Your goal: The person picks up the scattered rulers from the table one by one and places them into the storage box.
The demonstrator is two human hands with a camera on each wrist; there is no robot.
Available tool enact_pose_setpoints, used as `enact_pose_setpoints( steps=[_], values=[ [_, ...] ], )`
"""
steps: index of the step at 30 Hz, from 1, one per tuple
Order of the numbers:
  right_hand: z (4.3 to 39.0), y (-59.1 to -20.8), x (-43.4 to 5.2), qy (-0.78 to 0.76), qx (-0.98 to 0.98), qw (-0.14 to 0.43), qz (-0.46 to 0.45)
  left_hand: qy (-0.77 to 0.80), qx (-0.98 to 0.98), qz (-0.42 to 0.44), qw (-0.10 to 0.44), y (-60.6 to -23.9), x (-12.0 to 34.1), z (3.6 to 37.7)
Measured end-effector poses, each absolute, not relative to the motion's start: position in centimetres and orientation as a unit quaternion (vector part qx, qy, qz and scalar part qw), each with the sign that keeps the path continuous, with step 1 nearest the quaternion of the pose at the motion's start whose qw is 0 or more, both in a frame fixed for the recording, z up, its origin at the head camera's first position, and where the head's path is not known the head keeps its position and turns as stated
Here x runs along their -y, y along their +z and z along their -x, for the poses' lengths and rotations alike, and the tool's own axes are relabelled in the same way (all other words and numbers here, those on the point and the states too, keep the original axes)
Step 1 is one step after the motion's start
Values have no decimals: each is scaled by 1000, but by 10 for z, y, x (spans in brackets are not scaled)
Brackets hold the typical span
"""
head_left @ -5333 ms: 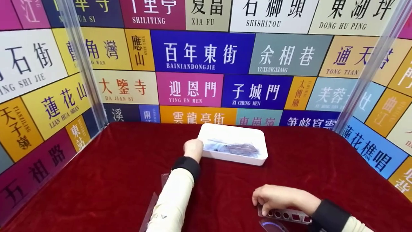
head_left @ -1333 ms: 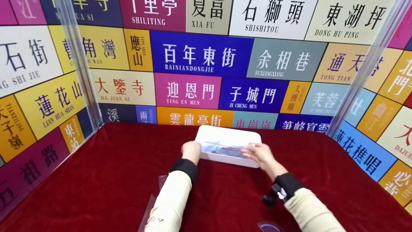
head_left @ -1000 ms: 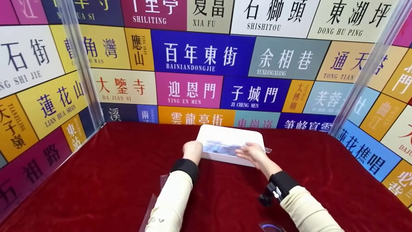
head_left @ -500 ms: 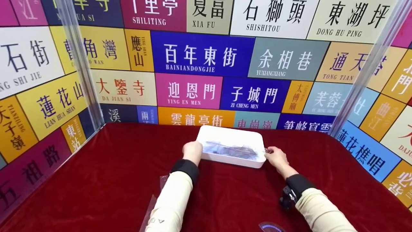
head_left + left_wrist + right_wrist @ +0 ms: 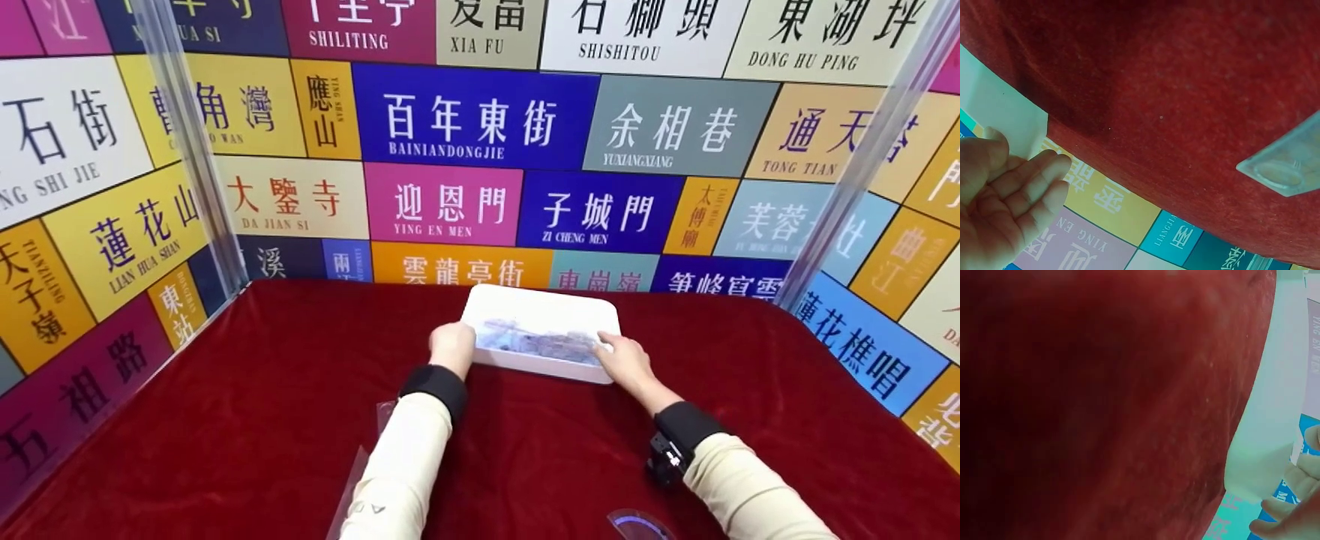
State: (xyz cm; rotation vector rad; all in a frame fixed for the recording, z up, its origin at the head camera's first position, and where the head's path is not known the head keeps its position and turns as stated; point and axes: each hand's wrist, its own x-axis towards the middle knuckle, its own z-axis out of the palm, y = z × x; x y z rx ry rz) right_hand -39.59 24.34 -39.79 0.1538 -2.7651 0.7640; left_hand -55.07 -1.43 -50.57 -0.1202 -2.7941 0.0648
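A shallow white box (image 5: 540, 300) lies near the table's back edge, with a blurry blue-grey patch across its inner face. At its left end my left hand (image 5: 452, 346) grips the side; in the left wrist view, the thumb and curled fingers (image 5: 1039, 174) meet the box's corner. My right hand (image 5: 628, 364) holds the right end, thumb over the rim. Part of that hand's fingers (image 5: 1278, 509) show beside the pale box wall (image 5: 1266, 422) in the right wrist view. Whether a ruler lies inside the box cannot be made out.
Dark red cloth (image 5: 525, 442) covers the table. A clear protractor (image 5: 637, 525) lies at the front edge. Clear plastic pieces (image 5: 385, 412) lie partly under the left forearm. Printed sign panels (image 5: 472, 120) and clear posts (image 5: 862, 150) stand behind.
My right hand has brought the clear stencil ruler from the front right to the box. Its end, sticking out past the right rim a second ago, is out of sight. The left hand stays put.
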Motion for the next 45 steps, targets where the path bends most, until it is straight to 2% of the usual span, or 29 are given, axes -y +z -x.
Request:
enact_pose_setpoints(
  steps=[6,10,12,17,19,22,24,30,34,39,41,42,45],
  values=[
    [387,-385,-255,274,944,168,-75,17,988,47,147,-504,16,557],
    [367,-374,-258,280,937,165,-125,24,980,53,191,-523,18,575],
    [351,-370,-256,263,940,116,-182,27,978,52,202,-530,19,581],
    [300,-369,-245,184,920,-57,-342,19,980,53,193,-526,24,576],
    [279,-372,-241,151,905,-95,-386,15,980,57,189,-519,27,567],
    [253,-376,-235,100,896,-118,-416,15,980,57,190,-514,32,557],
    [241,-379,-232,65,901,-117,-412,11,981,53,186,-513,34,557],
    [227,-389,-230,29,927,-88,-363,17,969,66,238,-529,36,572],
    [227,-391,-231,18,930,-79,-358,8,977,67,202,-526,32,568],
    [231,-389,-232,60,934,-138,-324,8,973,66,223,-521,26,558],
    [235,-387,-234,99,930,-160,-315,15,962,70,263,-523,24,556],
    [238,-385,-236,122,927,-168,-314,10,968,65,243,-520,22,554],
    [252,-377,-245,207,912,-173,-310,11,967,68,245,-520,18,554]
  ],
)
